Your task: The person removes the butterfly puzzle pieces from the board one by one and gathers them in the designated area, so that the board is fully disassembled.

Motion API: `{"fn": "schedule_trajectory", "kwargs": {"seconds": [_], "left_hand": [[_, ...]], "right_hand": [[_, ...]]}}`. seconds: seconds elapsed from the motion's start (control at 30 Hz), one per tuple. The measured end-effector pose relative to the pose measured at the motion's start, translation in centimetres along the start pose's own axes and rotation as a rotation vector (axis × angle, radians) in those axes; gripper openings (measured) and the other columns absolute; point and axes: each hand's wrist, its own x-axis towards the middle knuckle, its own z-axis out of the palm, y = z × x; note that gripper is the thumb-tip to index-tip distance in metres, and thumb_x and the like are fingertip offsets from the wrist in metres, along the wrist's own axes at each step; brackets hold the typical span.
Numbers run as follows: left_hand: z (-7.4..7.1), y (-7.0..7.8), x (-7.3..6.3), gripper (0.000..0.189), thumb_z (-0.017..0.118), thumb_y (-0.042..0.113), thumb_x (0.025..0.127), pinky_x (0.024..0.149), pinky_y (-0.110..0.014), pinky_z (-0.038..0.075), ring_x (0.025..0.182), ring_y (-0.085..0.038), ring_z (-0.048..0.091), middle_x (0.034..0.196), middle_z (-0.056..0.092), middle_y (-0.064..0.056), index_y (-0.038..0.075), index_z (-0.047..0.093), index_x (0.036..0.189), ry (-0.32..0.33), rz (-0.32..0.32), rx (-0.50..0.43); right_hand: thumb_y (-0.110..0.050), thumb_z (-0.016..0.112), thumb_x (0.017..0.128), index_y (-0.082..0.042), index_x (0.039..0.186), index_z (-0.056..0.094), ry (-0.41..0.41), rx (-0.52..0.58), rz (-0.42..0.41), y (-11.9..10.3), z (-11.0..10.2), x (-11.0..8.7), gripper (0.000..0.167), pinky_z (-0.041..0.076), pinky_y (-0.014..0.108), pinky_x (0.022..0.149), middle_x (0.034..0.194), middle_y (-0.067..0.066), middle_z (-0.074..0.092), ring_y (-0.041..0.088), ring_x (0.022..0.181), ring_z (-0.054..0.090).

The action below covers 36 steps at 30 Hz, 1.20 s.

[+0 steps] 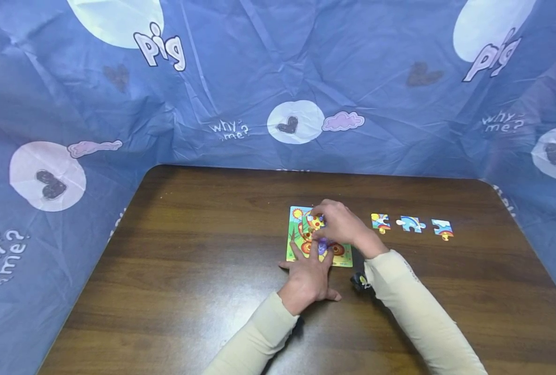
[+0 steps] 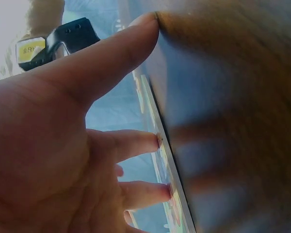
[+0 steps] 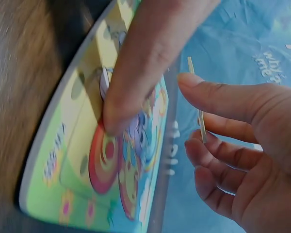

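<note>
A colourful jigsaw puzzle board lies flat on the table, printed with a sun, flowers and red-and-yellow rounds. My left hand spreads its fingers over the board's near edge; in the left wrist view two straight fingertips press on its face, and the thumb touches the tabletop. Above the upper middle of the board, my right hand pinches a thin puzzle piece between thumb and fingers. The right wrist view shows that piece edge-on and apart from the board, so its picture is hidden there.
Three loose puzzle pieces lie in a row right of the board: a yellow-and-blue one, a blue one and a white-and-blue one. The brown wooden table meets a blue printed cloth behind and at both sides.
</note>
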Motion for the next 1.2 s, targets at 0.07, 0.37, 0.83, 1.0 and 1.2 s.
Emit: {"fn": "schedule_trajectory", "kwargs": {"seconds": [0.07, 0.37, 0.83, 1.0, 1.2], "left_hand": [[0.0, 0.0, 0.0, 0.104, 0.072, 0.08, 0.066, 0.09, -0.066, 0.054, 0.146, -0.051, 0.033, 0.168, 0.023, -0.002, 0.043, 0.032, 0.154, -0.006, 0.002, -0.001], [0.1, -0.1, 0.1, 0.104, 0.07, 0.081, 0.067, 0.089, -0.065, 0.055, 0.146, -0.051, 0.033, 0.167, 0.027, -0.002, 0.043, 0.03, 0.155, -0.011, 0.01, 0.018], [-0.1, 0.0, 0.0, 0.103, 0.069, 0.081, 0.068, 0.089, -0.064, 0.055, 0.146, -0.052, 0.033, 0.167, 0.026, -0.003, 0.043, 0.03, 0.155, -0.014, 0.016, 0.035], [-0.1, -0.2, 0.0, 0.103, 0.07, 0.08, 0.068, 0.089, -0.065, 0.055, 0.146, -0.052, 0.033, 0.167, 0.026, -0.003, 0.043, 0.03, 0.156, -0.015, 0.019, 0.023], [-0.1, -0.2, 0.0, 0.104, 0.07, 0.08, 0.069, 0.089, -0.065, 0.055, 0.146, -0.052, 0.032, 0.167, 0.025, -0.004, 0.042, 0.029, 0.156, -0.019, 0.023, 0.015]], "right_hand": [[-0.023, 0.087, 0.075, -0.002, 0.12, 0.07, 0.011, -0.005, 0.004, 0.3, -0.3, -0.3, 0.052, 0.056, 0.04, 0.079, 0.11, 0.012, 0.069, 0.022, 0.09, 0.064], [-0.018, 0.09, 0.071, 0.001, 0.117, 0.071, 0.079, 0.006, 0.022, 1.3, -1.2, -1.5, 0.053, 0.057, 0.039, 0.075, 0.105, 0.015, 0.069, 0.026, 0.089, 0.067], [-0.018, 0.088, 0.075, 0.0, 0.118, 0.07, 0.116, 0.031, 0.082, 4.0, -2.0, -4.9, 0.049, 0.055, 0.041, 0.075, 0.106, 0.015, 0.069, 0.025, 0.089, 0.064], [-0.017, 0.088, 0.074, -0.001, 0.114, 0.072, 0.138, 0.016, 0.08, 5.3, -2.2, -6.4, 0.047, 0.054, 0.04, 0.074, 0.103, 0.014, 0.07, 0.025, 0.088, 0.064], [-0.02, 0.088, 0.074, -0.002, 0.113, 0.072, 0.142, 0.01, 0.091, 6.7, -2.1, -8.2, 0.046, 0.054, 0.04, 0.072, 0.1, 0.014, 0.07, 0.025, 0.087, 0.065]]}}
